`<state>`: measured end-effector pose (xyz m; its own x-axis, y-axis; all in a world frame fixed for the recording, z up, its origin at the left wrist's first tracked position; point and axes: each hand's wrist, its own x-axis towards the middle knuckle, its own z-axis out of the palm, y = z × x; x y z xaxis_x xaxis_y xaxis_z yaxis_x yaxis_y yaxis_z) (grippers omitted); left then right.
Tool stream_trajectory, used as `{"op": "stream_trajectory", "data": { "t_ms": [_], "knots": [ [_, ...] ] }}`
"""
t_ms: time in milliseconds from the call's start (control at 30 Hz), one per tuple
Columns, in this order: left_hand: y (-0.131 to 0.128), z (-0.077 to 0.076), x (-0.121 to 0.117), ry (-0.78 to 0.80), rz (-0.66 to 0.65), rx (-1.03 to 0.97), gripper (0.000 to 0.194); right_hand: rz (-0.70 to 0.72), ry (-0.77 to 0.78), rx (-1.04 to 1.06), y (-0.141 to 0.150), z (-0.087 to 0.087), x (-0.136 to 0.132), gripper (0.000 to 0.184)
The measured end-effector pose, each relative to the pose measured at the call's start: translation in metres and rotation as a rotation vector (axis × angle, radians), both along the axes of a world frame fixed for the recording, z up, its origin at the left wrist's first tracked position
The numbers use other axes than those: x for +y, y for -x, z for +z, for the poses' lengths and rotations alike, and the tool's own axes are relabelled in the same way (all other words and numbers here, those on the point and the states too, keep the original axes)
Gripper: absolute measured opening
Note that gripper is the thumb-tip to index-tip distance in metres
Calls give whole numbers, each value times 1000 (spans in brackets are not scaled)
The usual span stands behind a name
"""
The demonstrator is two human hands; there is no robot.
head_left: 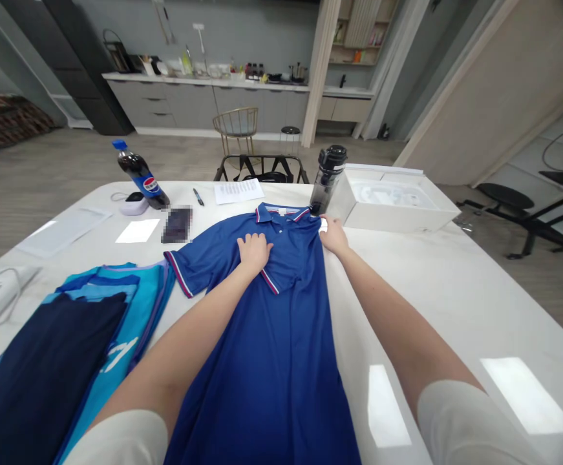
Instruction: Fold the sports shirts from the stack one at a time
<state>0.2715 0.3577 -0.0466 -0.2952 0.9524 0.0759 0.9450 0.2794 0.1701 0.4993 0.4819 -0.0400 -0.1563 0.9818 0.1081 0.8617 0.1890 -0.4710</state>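
Note:
A blue polo shirt (286, 349) lies lengthwise in front of me, its collar at the far end. One short sleeve, with a red and white striped cuff, sticks out to the left; the other is folded inward over the chest. My left hand (254, 252) presses on the chest, palm down with the fingers stretched out. At the right shoulder edge, close to the collar, my right hand (333, 237) pinches the cloth. Just beyond that hand stands a dark clear bottle with a black lid (328, 177). A stack of garments (63, 361), dark navy on top, lies to the left.
An open white box (397, 216) sits right of the bottle. At the far left are a cola bottle (140, 174), a lilac case (134, 205), a pen (198, 197), a paper sheet (239, 191) and a blurred dark item (177, 225). A white device (0, 297) lies at the left edge.

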Motion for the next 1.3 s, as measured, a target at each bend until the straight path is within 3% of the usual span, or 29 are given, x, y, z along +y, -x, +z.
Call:
{"op": "stream_trajectory", "data": {
  "t_ms": [167,333,467,533,600,667,767,867,1000,1133,1200,1300],
  "knots": [
    [13,0,-1,-54,-45,-186,29,-5,12,-88,9,-13,38,27],
    [27,10,3,-113,-19,-214,33,-174,-56,-76,24,-14,51,31],
    [41,2,8,-38,18,-128,28,-192,27,-114,42,-14,44,32],
    [57,-2,3,-68,23,-37,30,-158,-68,-128,53,-12,32,37],
    [81,-3,-10,-102,69,73,35,-36,-216,-147,71,-8,19,38],
    [111,-3,-27,-93,153,174,38,198,-273,-151,99,-4,8,35],
    [152,0,-54,13,264,273,38,572,-165,-112,159,-1,-3,34],
    [177,6,-74,109,276,296,35,700,-54,-114,225,-4,-9,47],
    [185,21,-85,229,224,274,30,740,-13,-212,286,-11,-18,54],
    [193,49,-94,204,145,249,26,750,-63,-214,303,-15,-20,32],
    [198,71,-100,185,125,122,28,741,-81,-111,302,-14,-16,26],
    [189,108,-104,108,40,-260,37,717,-52,126,293,-6,-4,23]
  ]
}}
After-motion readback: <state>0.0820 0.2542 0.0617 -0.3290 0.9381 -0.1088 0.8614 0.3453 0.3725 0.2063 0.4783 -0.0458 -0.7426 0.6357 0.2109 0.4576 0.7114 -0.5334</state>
